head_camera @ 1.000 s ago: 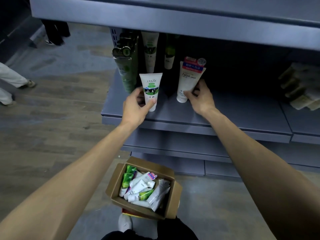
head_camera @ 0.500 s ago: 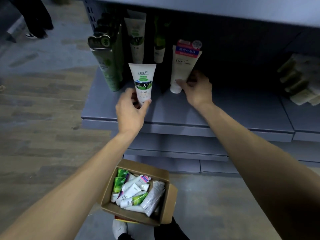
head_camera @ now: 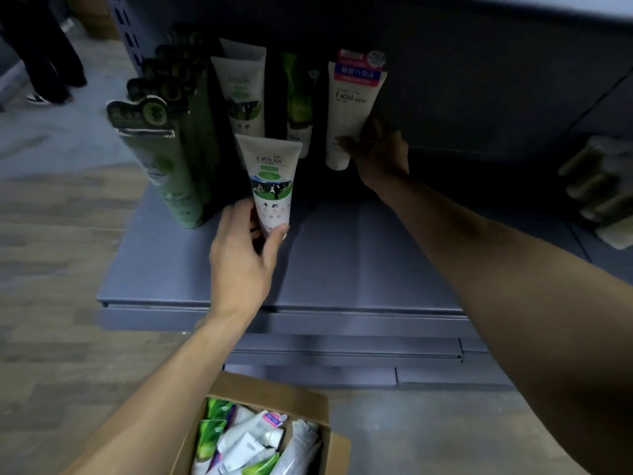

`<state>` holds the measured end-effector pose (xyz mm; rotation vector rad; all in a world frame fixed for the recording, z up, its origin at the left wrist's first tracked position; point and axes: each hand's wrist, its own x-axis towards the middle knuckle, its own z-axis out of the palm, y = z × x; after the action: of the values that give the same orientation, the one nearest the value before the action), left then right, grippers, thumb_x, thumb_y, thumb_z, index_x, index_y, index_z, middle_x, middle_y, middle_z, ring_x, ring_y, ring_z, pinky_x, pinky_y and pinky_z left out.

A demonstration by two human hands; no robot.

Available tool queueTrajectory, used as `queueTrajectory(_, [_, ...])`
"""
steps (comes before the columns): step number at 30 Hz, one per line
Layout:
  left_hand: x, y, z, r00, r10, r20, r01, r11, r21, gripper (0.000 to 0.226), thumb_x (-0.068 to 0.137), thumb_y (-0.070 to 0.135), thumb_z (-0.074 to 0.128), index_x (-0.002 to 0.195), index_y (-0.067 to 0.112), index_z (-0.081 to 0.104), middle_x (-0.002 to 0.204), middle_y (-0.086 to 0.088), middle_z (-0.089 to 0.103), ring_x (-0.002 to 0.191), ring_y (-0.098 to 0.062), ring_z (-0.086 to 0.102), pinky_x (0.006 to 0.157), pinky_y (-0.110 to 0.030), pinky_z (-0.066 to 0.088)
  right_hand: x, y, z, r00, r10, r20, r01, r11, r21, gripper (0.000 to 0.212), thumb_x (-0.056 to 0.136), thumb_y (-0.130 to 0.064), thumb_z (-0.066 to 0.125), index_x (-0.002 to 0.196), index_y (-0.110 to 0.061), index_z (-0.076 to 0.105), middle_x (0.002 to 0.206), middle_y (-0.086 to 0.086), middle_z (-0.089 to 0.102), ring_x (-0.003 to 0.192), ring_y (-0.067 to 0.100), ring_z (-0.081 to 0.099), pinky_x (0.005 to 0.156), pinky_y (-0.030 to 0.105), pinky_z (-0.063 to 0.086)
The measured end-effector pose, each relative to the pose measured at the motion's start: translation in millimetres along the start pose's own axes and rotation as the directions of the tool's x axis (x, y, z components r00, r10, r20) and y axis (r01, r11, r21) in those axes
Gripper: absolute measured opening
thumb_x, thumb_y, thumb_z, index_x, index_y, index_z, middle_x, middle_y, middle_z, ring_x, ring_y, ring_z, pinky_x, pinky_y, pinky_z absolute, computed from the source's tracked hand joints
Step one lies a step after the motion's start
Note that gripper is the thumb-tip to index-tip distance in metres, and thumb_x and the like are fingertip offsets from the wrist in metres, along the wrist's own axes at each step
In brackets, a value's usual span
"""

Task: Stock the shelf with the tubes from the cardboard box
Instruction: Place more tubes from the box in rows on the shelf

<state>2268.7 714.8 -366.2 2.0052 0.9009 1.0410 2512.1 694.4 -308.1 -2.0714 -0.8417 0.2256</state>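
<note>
Left hand (head_camera: 239, 265) pinches a milk tube (head_camera: 270, 183) beside green packs (head_camera: 171, 173); right hand (head_camera: 378, 156) grips the facial tube (head_camera: 352, 104).

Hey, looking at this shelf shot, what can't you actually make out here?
- Head view: cap of the milk tube, hidden by the left hand.
- Lower tubes in the box, cut off by the bottom edge.
- Right hand fingers, behind the Facial tube.
- Pale items at right: blurred, dark, unidentifiable.

milk tube (head_camera: 272, 185): white, green-black band | facial tube (head_camera: 351, 108): white, red-blue top | shelf (head_camera: 342, 265): grey-blue | cardboard box (head_camera: 291, 394): brown | packs (head_camera: 171, 166): dark green
</note>
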Motion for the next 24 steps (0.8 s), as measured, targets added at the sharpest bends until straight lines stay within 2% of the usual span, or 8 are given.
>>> queueTrajectory(9, [1, 0, -2, 1.0, -0.002, 0.017, 0.002, 1.0, -0.022, 0.034, 0.09, 0.024, 0.07, 0.12, 0.015, 0.055, 0.11, 0.001, 0.058, 0.095, -0.006, 0.059, 0.082, -0.023, 0.053, 16, 3, -2, 0.999, -0.03, 0.022, 0.031, 0.999, -0.038, 0.056, 0.087, -0.035, 0.07, 0.137, -0.017, 0.052, 0.134, 0.002, 0.06, 0.124, 0.021, 0.056, 0.1, 0.038, 0.05])
queueTrajectory(19, [0, 2, -2, 1.0, -0.019, 0.012, 0.019, 1.0, -0.016, 0.036, 0.09, 0.027, 0.069, 0.121, 0.015, 0.055, 0.112, 0.001, 0.057, 0.094, -0.01, 0.06, 0.083, -0.036, 0.056, 13, 4, -4, 0.998, -0.059, 0.025, 0.059, 0.998, -0.022, 0.05, 0.09, -0.031, 0.068, 0.135, -0.018, 0.052, 0.132, 0.001, 0.061, 0.121, 0.017, 0.057, 0.089, 0.021, 0.046])
queueTrajectory(21, [0, 2, -2, 1.0, -0.021, 0.013, 0.022, 1.0, -0.017, 0.036, 0.09, 0.027, 0.069, 0.121, 0.015, 0.055, 0.112, 0.001, 0.056, 0.094, -0.011, 0.06, 0.083, -0.037, 0.056, 13, 5, -4, 0.997, -0.071, 0.014, 0.071, 0.997, -0.034, 0.05, 0.089, -0.032, 0.068, 0.134, -0.018, 0.053, 0.13, 0.001, 0.063, 0.119, 0.017, 0.058, 0.087, 0.022, 0.046])
queueTrajectory(24, [1, 3, -1, 1.0, -0.023, 0.016, 0.023, 1.0, -0.013, 0.036, 0.09, 0.028, 0.069, 0.121, 0.016, 0.054, 0.111, 0.001, 0.056, 0.094, -0.012, 0.06, 0.083, -0.04, 0.056, 13, 7, -3, 0.998, -0.068, -0.004, 0.068, 0.997, -0.028, 0.048, 0.087, -0.032, 0.07, 0.131, -0.018, 0.056, 0.125, 0.0, 0.065, 0.115, 0.017, 0.061, 0.092, 0.031, 0.052])
